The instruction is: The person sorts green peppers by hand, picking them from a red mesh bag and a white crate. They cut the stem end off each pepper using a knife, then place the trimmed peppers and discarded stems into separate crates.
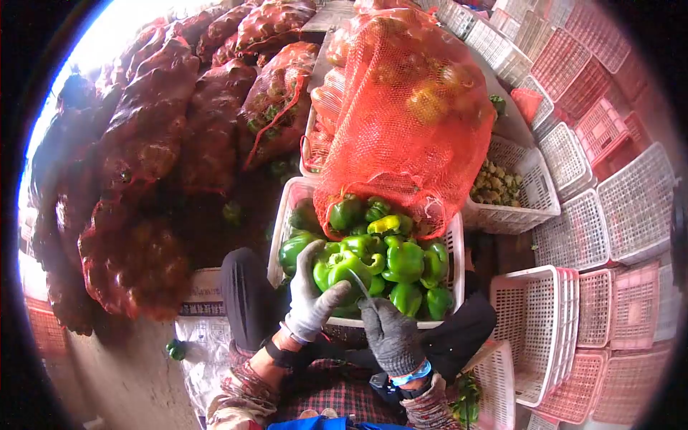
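Left hand (308, 297): in a pale glove, fingers and thumb curled round a green pepper (335, 268) above the near part of the crate
Right hand (390, 337): in a dark glove, pinching a thin blade (360, 282) that reaches to the pepper's side; its handle is hidden
Knees: one dark trouser leg (246, 297) on each side of the crate, hemming it in
Crate (456, 264): white, filled with loose green peppers, one partly yellow (385, 225)
Lower right: a white crate (496, 380) with green leafy bits
Floor, left: a lone pepper (175, 350) beside a white printed sack (204, 337)
Red mesh bag (401, 122): bulky, its mouth over the crate's far part, covering some peppers there
Beyond, right: a crate (534, 188) of pale green pieces, then stacked white and pink crates (577, 154)
Beyond, left: full red mesh sacks (147, 122), leaning together
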Tool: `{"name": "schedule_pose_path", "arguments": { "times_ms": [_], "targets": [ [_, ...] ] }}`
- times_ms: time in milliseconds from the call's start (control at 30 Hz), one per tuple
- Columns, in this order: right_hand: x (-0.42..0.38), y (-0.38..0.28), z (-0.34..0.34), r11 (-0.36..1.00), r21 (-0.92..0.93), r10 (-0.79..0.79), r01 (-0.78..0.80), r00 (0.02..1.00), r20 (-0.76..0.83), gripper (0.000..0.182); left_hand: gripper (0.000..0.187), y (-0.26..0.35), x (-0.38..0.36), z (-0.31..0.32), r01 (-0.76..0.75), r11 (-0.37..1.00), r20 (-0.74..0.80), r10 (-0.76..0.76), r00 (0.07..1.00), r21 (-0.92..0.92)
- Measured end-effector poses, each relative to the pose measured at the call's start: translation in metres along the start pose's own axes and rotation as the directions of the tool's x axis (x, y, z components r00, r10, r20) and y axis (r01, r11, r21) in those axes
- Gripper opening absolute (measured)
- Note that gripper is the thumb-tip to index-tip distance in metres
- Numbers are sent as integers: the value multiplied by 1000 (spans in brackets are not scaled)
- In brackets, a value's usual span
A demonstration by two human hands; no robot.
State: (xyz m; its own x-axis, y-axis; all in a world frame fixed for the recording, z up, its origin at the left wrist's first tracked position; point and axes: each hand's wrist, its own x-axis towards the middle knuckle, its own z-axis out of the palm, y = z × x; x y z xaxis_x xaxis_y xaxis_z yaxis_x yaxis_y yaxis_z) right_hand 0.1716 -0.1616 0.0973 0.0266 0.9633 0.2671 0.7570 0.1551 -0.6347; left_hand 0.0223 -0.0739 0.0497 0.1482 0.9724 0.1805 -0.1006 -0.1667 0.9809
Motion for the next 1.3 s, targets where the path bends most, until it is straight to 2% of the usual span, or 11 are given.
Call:
{"name": "schedule_pose_path", "arguments": {
  "times_ms": [467,600,633,667,733,867,933,967,1067,1133,1300],
  "targets": [
    [-43,26,9,992,-21,127,-126,990,53,17,76,12,-5,24,155,971,14,-155,988,-185],
    [-61,46,12,991,-131,-21,33,996,92,22,44,-32,7,18,175,862,-236,-316,919,-476],
    [-73,45,14,974,-144,200,-177,967,159,18,43,-10,18,17,121,932,-285,-226,931,-342],
    [-74,53,14,987,-142,77,-77,997,-5,20,45,3,24,11,104,962,-260,-171,950,-253],
    [-59,48,8,846,262,485,-464,874,-18,23,50,23,28,3,192,960,-33,-203,979,-203],
    [5,35,-18,893,412,187,-184,982,32,72,84,34,13,14,286,930,470,-151,870,-230],
    [9,45,-8,846,470,185,-253,965,186,86,98,34,0,19,232,960,433,-145,890,-154],
    [-2,59,7,621,642,327,-449,893,309,89,97,26,-7,14,241,970,441,-206,874,-22],
    [-17,58,19,768,524,248,-369,925,288,83,90,12,-32,8,583,805,444,-486,752,-106],
    [-25,58,22,705,607,191,-368,922,337,77,70,8,-42,7,494,869,389,-442,808,-37],
    [-23,60,-9,749,520,119,-411,855,504,66,63,9,-29,-1,657,752,606,-495,623,-60]
  ]
}}
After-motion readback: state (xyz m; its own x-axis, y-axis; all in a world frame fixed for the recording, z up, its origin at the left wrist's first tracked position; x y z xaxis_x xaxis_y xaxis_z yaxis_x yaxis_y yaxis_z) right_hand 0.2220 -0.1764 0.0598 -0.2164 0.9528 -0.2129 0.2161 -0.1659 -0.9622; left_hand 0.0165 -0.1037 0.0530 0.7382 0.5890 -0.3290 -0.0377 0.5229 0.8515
